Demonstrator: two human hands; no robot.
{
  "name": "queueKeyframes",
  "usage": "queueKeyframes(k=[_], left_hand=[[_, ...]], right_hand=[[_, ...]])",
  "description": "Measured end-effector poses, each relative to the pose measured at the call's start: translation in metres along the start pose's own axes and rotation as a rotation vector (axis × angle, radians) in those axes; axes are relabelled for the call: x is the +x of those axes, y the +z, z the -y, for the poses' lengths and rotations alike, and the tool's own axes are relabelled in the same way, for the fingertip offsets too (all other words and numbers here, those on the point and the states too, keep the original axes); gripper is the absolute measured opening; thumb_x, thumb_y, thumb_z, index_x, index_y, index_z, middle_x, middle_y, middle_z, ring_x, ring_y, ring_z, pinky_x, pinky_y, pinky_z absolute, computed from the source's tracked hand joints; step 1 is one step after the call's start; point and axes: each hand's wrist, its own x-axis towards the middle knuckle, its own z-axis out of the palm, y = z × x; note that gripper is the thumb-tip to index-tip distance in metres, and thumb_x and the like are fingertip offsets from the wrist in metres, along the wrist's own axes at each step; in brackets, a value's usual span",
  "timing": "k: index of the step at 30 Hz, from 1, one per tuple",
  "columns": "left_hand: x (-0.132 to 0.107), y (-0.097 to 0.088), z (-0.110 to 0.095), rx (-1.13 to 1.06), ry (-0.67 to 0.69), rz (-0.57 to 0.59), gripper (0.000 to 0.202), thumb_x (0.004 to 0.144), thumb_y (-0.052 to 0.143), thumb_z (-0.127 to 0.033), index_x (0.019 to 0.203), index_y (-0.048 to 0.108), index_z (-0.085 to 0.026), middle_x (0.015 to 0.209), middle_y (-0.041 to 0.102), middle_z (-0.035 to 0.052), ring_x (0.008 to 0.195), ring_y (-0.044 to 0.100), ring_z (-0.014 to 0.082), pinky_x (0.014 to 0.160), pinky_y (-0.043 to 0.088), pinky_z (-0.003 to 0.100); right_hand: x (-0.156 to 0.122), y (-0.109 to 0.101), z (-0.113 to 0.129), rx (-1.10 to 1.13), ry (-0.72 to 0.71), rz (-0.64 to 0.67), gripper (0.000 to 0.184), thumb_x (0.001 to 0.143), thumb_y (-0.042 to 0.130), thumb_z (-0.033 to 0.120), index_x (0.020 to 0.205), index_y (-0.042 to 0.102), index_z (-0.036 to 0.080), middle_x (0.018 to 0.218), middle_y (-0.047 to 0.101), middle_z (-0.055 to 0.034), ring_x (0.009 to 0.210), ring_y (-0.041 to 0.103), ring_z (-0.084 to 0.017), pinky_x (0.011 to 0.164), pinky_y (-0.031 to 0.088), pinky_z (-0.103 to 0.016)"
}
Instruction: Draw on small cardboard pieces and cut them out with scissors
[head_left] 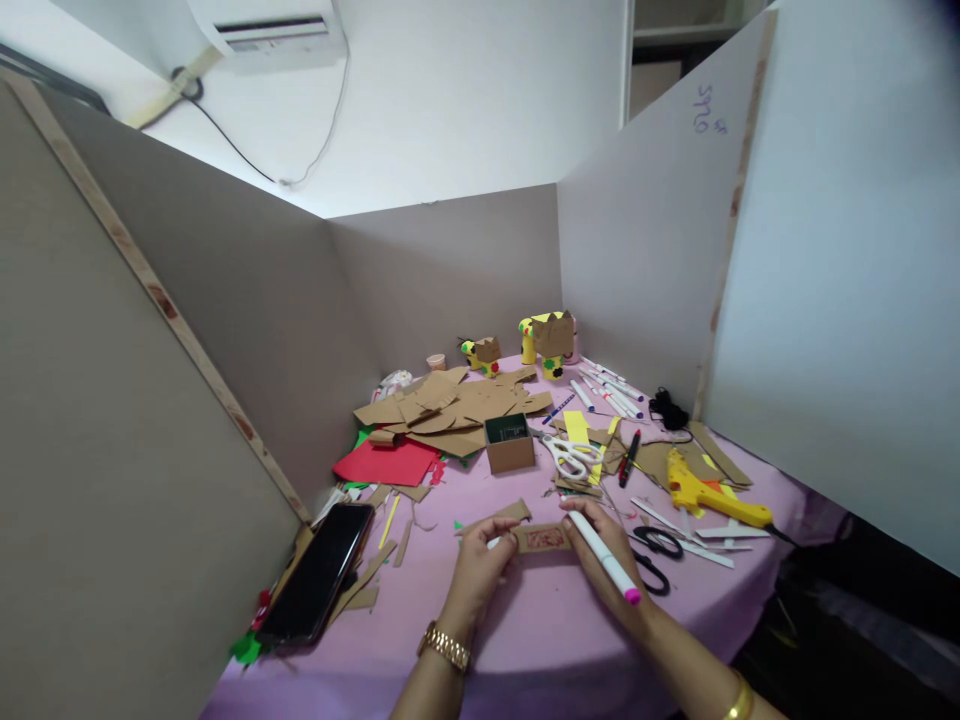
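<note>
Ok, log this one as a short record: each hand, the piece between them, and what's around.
Left hand: holds one end of a small cardboard piece
Right hand: at the other end, also holding a white marker with a pink tip end
Marking: red, on the cardboard piece; design unclear
Ahead: brown box
Left side: black phone
Right side: yellow glue gun
Surface: pinkish-purple cloth

To your left you have one phone (319, 575), dark screen up — beyond it, one red sheet (386, 464) at the near edge of a cardboard heap (469, 402). To your right: one yellow glue gun (709, 495), one black cord bundle (667, 410); high ahead — one white air conditioner (264, 28).
</note>
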Motion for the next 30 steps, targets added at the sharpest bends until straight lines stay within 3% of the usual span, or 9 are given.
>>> queueKeyframes(k=[10,17,21,25,28,30], left_hand=[[0.002,-0.002,0.000,-0.027,0.026,-0.032,0.029,0.066,0.064,-0.029,0.089,0.063,-0.012,0.050,0.051,-0.0062,0.042,0.041,0.0071,0.040,0.027,0.017],[0.004,-0.004,0.000,-0.055,0.055,-0.066,0.034,0.072,0.059,-0.039,0.094,0.060,-0.013,0.053,0.049,-0.0070,0.042,0.039,0.0063,0.040,0.025,0.017],[0.004,-0.004,0.002,-0.064,0.075,-0.072,0.030,0.078,0.054,-0.045,0.083,0.056,-0.016,0.058,0.051,-0.0054,0.043,0.040,0.0059,0.041,0.024,0.017],[0.005,-0.005,0.005,-0.031,0.095,-0.073,0.036,0.079,0.050,-0.052,0.072,0.053,-0.017,0.047,0.040,-0.0085,0.041,0.031,0.0069,0.040,0.019,0.019],[0.003,-0.005,0.006,-0.006,0.120,-0.085,0.034,0.078,0.053,-0.052,0.070,0.051,-0.019,0.046,0.031,-0.0110,0.041,0.025,0.0070,0.041,0.017,0.019],[0.000,-0.004,0.005,0.004,0.123,-0.071,0.030,0.076,0.058,-0.049,0.076,0.050,-0.020,0.048,0.031,-0.0117,0.042,0.025,0.0072,0.042,0.019,0.019]], right_hand=[[0.000,0.002,-0.001,0.052,0.004,0.036,0.015,0.086,0.059,0.027,0.096,0.060,0.016,0.089,0.063,-0.0006,0.074,0.061,-0.015,0.068,0.049,-0.032],[0.010,-0.005,0.009,0.126,0.029,0.097,0.011,0.086,0.060,0.025,0.091,0.060,0.015,0.061,0.054,0.0078,0.045,0.049,-0.006,0.041,0.039,-0.018],[0.058,-0.038,0.020,0.123,0.035,-0.034,0.015,0.091,0.056,0.028,0.096,0.060,0.015,0.071,0.059,0.0048,0.048,0.053,-0.006,0.044,0.045,-0.019],[0.112,-0.080,0.027,0.125,0.019,-0.258,0.021,0.091,0.056,0.029,0.107,0.057,0.016,0.089,0.063,-0.0003,0.064,0.061,-0.011,0.056,0.051,-0.027],[0.117,-0.088,0.030,0.150,0.014,-0.377,0.030,0.088,0.057,0.034,0.113,0.052,0.018,0.092,0.060,-0.0010,0.068,0.059,-0.013,0.056,0.048,-0.026],[0.099,-0.077,0.031,0.192,0.033,-0.333,0.035,0.085,0.059,0.041,0.113,0.051,0.022,0.080,0.060,0.0007,0.062,0.056,-0.014,0.051,0.043,-0.024]])
